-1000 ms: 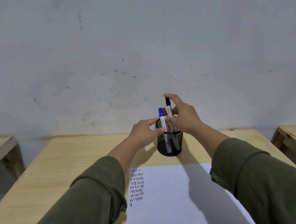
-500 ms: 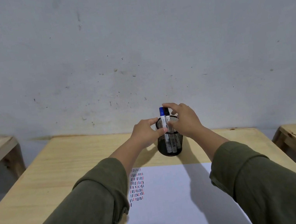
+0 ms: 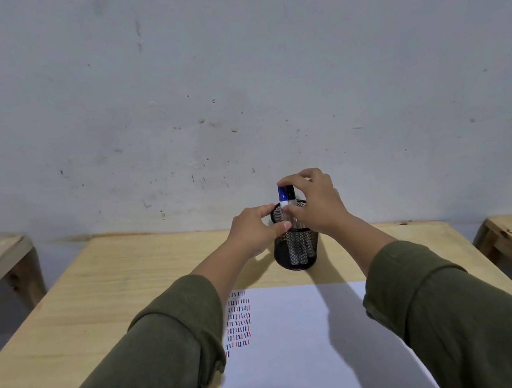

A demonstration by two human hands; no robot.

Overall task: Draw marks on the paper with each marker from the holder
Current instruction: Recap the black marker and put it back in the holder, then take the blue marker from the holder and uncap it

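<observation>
Because the wooden table (image 3: 104, 305) carries everything, its layout explains the reach: the white paper (image 3: 305, 347) lies at the near edge, square to the person, where a writing hand falls naturally, while the black mesh holder (image 3: 295, 251) stands near the far edge, just beyond the paper's far edge and apart from it, out of the drawing area. Rows of short blue, black and red marks (image 3: 238, 322) fill the paper's far-left corner, leaving most of the sheet bare for more. The left hand (image 3: 255, 232) is curled against the holder's left rim, thumb and fingers touching the mesh, probably to steady it so that it does not tip. The right hand (image 3: 319, 207) is closed over the markers from the right, its fingertips pinching the black-capped marker (image 3: 290, 192), which stands upright in the holder touching the blue-capped marker (image 3: 282, 194); both caps rise above the rim. Whether this marker is going in or coming out cannot be judged. No brand, label or readable writing shows on markers, holder or paper.
</observation>
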